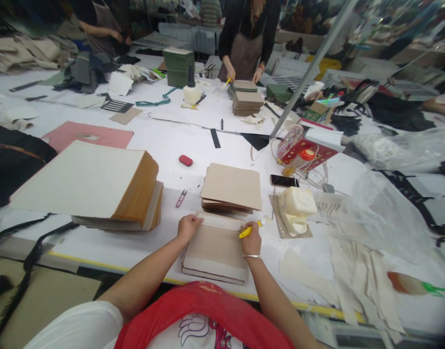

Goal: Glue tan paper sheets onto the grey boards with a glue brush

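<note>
A tan rectangular panel point(217, 249) with a pale border lies in front of me on top of a small pile at the table's near edge. My left hand point(188, 227) is closed and rests on the panel's top left corner. My right hand point(250, 239) is closed around a yellow-handled brush point(252, 228) at the panel's top right corner, with the bristles pointing right. Just beyond lies a stack of tan panels point(232, 189). A pale block of glue point(297, 207) sits on a board to the right of my right hand.
A big stack of boards point(95, 186) lies at left. Small snips point(180, 198), a red case point(185, 160), a phone point(283, 181) and a red box point(305, 152) lie on the white table point(164, 140). A person across the table point(248, 41) handles another stack point(247, 99). Plastic sheeting point(382, 213) covers the right.
</note>
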Tool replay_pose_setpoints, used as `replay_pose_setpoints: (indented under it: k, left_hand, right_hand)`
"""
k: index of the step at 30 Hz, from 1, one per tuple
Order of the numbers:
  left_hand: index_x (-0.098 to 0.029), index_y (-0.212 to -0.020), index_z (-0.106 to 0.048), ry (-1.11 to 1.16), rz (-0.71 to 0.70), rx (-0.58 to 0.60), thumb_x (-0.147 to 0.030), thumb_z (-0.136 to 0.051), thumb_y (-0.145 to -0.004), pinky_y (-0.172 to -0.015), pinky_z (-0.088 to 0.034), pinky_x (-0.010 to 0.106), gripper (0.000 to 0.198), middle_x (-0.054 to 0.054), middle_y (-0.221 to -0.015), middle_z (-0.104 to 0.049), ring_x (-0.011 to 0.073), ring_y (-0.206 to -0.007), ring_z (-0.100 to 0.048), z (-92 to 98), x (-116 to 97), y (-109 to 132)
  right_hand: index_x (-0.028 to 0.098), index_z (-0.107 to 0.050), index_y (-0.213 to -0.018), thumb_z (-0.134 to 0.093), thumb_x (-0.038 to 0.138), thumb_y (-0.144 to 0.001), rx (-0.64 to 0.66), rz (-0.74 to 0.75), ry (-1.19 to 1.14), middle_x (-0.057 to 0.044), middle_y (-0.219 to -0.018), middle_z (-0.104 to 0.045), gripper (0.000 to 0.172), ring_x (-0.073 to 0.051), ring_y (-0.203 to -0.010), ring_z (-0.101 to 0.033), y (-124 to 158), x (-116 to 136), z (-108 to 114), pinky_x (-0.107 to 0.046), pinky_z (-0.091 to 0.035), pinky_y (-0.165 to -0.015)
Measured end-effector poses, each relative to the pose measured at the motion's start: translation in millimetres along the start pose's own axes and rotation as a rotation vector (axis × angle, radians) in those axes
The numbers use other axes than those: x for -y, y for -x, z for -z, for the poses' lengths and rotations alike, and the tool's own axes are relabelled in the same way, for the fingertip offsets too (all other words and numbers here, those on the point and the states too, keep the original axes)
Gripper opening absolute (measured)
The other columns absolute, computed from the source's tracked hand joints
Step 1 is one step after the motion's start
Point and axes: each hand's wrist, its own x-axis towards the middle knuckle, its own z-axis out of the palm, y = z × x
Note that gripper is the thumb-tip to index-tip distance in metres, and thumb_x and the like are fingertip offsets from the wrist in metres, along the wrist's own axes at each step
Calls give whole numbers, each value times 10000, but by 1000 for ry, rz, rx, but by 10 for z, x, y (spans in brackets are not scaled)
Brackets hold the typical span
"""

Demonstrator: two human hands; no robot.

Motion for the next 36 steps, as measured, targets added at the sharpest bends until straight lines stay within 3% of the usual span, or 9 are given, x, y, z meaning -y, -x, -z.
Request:
replay_pose_setpoints:
  k: [13,21,24,26,28,30,32,36]
  left_hand:
    - [-166,-554,-563,-49,46,-5,-525,-522,-656,-477,-258,220,376,-28,-469,-488,115,-487,-445,-62,24,-39]
    - [-184,-617,-557,-264,11,48,-525,-463,-726,-495,-281,229,370,-3,-564,-549,141,-549,-496,-27,-41,-7]
    - [-181,-760,-569,-458,-149,-11,-469,-431,-784,-564,-335,245,320,27,-724,-587,162,-666,-524,7,-107,43]
    - [-171,-919,-555,-599,-390,-54,-349,-411,-826,-671,-365,278,247,67,-893,-583,186,-810,-517,9,-171,86]
    - [-181,-1055,-513,-712,-681,18,-210,-380,-840,-766,-359,319,254,90,-1029,-549,202,-921,-481,-12,-243,122]
    - [-201,-1125,-477,-780,-895,163,-138,-353,-838,-794,-359,339,319,87,-1071,-531,202,-948,-461,-45,-311,145]
    - [-197,-1139,-471,-819,-978,263,-136,-345,-842,-781,-372,338,329,83,-1051,-532,203,-939,-455,-72,-365,156]
    - [-178,-1174,-454,-878,-963,307,-143,-332,-841,-744,-387,345,357,97,-1048,-519,219,-927,-446,-94,-444,188]
  right_hand:
    - [191,-453,-946,-401,375,-780,-24,1,10,-3,-713,-572,253,-145,-598,-522,10,-22,-36,-235,-347,-563]
    - [203,-440,-925,-398,308,-768,-38,27,38,9,-694,-540,193,-137,-577,-496,18,8,-9,-229,-338,-545]
    - [209,-434,-919,-391,291,-767,-44,28,60,16,-675,-519,178,-140,-573,-489,17,2,-10,-230,-333,-540]
    - [211,-431,-919,-386,277,-765,-40,36,68,20,-663,-506,174,-141,-571,-484,16,-7,-12,-230,-332,-537]
    - [211,-428,-924,-382,259,-758,-38,49,74,23,-654,-492,179,-141,-570,-481,14,-19,-11,-231,-333,-540]
    - [211,-425,-933,-386,238,-743,-31,64,83,25,-649,-484,195,-139,-567,-476,12,-30,-6,-230,-333,-542]
    - [211,-423,-944,-402,213,-718,-25,71,100,27,-648,-480,227,-139,-566,-472,10,-34,0,-230,-331,-543]
    - [207,-429,-960,-409,144,-663,-11,43,156,23,-643,-482,304,-142,-569,-474,2,-8,-1,-230,-325,-536]
